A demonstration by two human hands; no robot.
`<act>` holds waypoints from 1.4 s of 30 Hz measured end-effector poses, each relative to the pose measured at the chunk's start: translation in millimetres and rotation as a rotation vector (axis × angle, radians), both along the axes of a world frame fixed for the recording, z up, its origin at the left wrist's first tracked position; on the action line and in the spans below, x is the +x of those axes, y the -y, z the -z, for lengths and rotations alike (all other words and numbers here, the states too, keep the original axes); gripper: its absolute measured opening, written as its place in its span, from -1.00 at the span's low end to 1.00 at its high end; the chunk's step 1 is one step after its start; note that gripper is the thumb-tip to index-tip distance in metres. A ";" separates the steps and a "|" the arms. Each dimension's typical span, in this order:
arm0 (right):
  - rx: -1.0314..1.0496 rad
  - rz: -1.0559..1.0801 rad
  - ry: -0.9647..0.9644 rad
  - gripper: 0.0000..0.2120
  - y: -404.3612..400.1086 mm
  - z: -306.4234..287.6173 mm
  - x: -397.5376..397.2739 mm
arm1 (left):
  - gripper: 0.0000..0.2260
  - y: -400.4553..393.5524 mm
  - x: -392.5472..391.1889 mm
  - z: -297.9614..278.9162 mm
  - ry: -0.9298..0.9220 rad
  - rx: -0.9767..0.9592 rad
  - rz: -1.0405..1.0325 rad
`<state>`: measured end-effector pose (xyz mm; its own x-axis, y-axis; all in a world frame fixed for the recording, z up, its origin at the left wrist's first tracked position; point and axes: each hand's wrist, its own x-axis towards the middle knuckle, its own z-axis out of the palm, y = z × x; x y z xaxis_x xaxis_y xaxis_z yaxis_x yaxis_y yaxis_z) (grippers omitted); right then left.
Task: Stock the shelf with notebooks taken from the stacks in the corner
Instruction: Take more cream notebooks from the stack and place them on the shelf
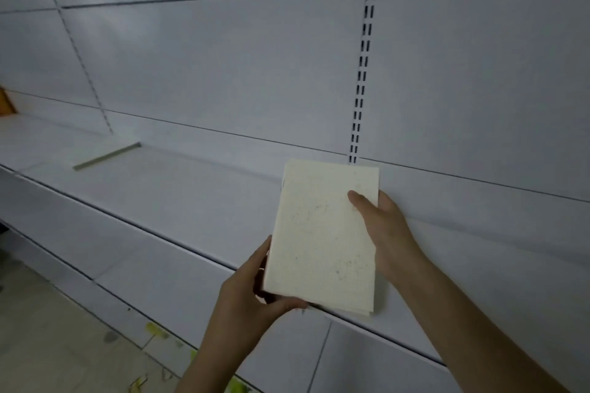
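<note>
gripping notebooks [322, 239], both hands, seemingly above shelf [178, 201]

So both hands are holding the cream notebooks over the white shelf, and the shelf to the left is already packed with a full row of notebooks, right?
Not quite. The head view shows both the left hand and right hand holding the cream notebooks over the white shelf, but the shelf to the left holds only one flat pale item, not a full row.

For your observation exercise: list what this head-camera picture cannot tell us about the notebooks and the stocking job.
- Notebooks in the left hand and right hand: count unclear, edges too thin.
- Cover print: too faint to read.
- Corner stacks: out of frame.
- Orange object on the shelf: cut by the left edge.
</note>
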<state>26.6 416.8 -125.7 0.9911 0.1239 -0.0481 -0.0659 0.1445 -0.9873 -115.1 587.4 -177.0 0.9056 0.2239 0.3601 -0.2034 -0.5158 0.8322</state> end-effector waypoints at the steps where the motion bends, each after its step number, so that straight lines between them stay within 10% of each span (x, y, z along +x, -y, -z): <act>1: -0.012 -0.017 -0.010 -0.80 -23.9 0.4 6.2 | -0.20 -22.7 2.4 1.6 0.013 0.015 -0.031; 36: -0.208 -0.130 -0.014 -0.84 -573.6 47.1 180.8 | -0.46 -587.0 150.5 8.7 -0.171 0.361 -0.226; 42: -0.855 -0.062 0.214 -0.57 -596.9 57.1 195.2 | -0.33 -638.9 177.0 18.8 -0.175 0.642 -0.258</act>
<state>221.9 1013.7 -182.7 0.9822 0.1842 0.0372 0.1496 -0.6466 -0.7481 61.9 1226.3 -195.9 0.9091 0.2314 0.3464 0.1000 -0.9285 0.3576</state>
